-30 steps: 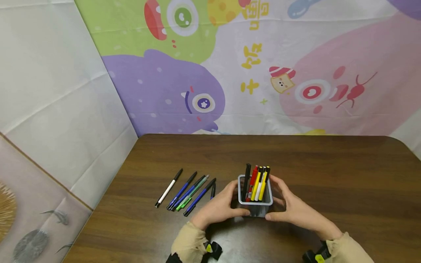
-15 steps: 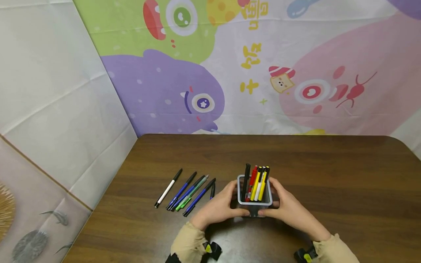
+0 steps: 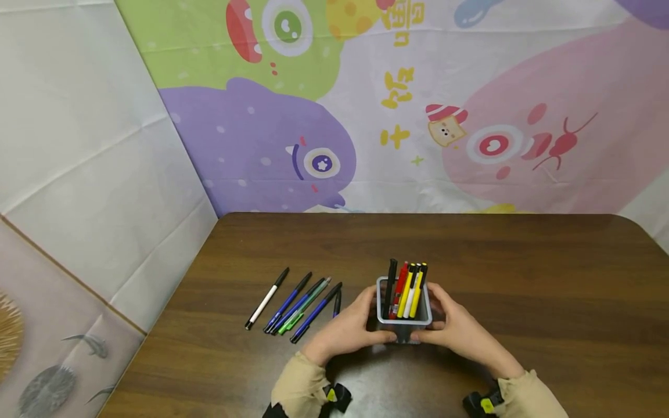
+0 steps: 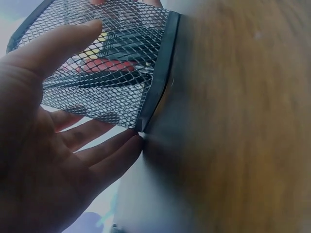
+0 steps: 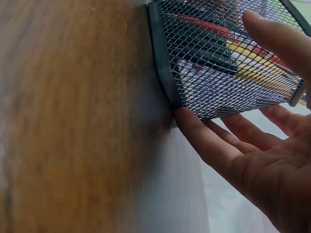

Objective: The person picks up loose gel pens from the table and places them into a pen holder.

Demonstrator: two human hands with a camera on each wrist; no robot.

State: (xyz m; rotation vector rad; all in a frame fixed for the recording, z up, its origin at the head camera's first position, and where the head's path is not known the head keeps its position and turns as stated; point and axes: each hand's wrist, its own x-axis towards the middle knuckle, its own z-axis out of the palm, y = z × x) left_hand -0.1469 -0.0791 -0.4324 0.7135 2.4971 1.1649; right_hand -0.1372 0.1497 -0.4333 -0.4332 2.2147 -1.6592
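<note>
A mesh pen holder with a silver rim stands upright on the table between my two hands. My left hand holds its left side, thumb across the front and fingers along the side. On the opposite side, my right hand holds it the same way. Inside lean a black pen, a red pen and several yellow-and-black or white pens. Both wrist views show the dark mesh wall and black base edge, with fingertips at the lower corner. The far fingers are partly hidden in the head view.
Left of my left hand lie loose pens on the brown wooden table: a white pen with black ends, several blue pens and a green one. A dark pen is partly covered by the left hand. Behind hangs a cartoon cloth.
My right hand has moved left and closed in on the pen holder, its thumb now farther across the front. The left hand, holder and loose pens look nearly still.
</note>
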